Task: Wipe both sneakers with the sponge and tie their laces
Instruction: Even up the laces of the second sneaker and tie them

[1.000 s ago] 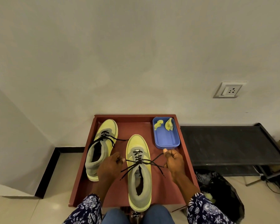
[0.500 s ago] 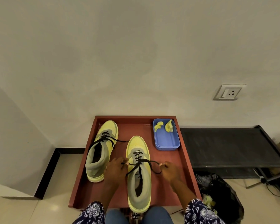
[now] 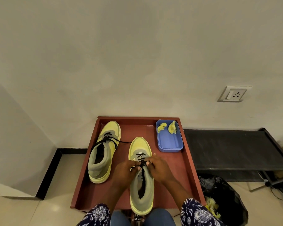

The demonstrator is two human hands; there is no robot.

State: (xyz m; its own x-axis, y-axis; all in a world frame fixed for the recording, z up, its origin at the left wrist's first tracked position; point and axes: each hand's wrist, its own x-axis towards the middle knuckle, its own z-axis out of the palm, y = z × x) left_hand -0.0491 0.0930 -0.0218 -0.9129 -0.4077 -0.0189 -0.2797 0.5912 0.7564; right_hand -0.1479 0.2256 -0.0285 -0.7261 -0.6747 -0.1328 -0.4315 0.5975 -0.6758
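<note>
step: tying near sneaker [image 3: 141, 181] laces [image 3: 141, 159] on tray [image 3: 189, 173]. your left hand [image 3: 127, 168] and right hand [image 3: 159, 166] meet over tongue, fingers clamped on laces. next: form loops, pull snug. far sneaker [image 3: 104, 150] untied.

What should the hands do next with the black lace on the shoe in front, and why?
Probably draw the lace snug and form the bow. Both the left hand and right hand pinch it over the near sneaker, with no finished bow showing. The far sneaker has loose laces too.
</note>
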